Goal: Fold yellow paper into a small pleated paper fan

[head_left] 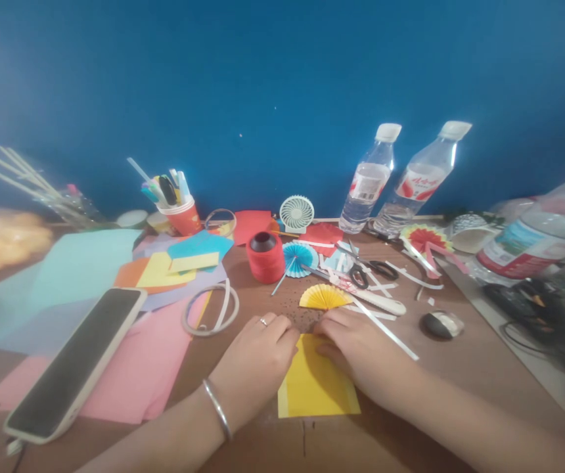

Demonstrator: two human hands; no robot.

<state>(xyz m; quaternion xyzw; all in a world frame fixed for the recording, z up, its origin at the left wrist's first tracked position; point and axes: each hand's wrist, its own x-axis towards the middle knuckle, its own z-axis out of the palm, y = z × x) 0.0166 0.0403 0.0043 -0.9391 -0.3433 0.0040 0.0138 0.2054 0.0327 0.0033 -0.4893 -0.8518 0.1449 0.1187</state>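
Note:
A yellow paper sheet (316,387) lies on the brown table (464,368) right in front of me. My left hand (255,364), with a ring and a silver bangle, has its fingers curled and pinching the sheet's top left edge. My right hand (356,351) presses and pinches the top right edge in the same way. Just beyond my fingers lies a small yellow pleated paper fan (324,297). A blue pleated fan on a stick (296,257) lies further back.
A phone (78,361) rests on pink paper (147,368) at the left, among coloured sheets. Around the middle are a red thread spool (265,257), scissors (371,270), a white-handled tool (378,302), paper strips, a cup of pens (181,211), a mini fan (297,213), two water bottles (368,180) and a mouse (441,324).

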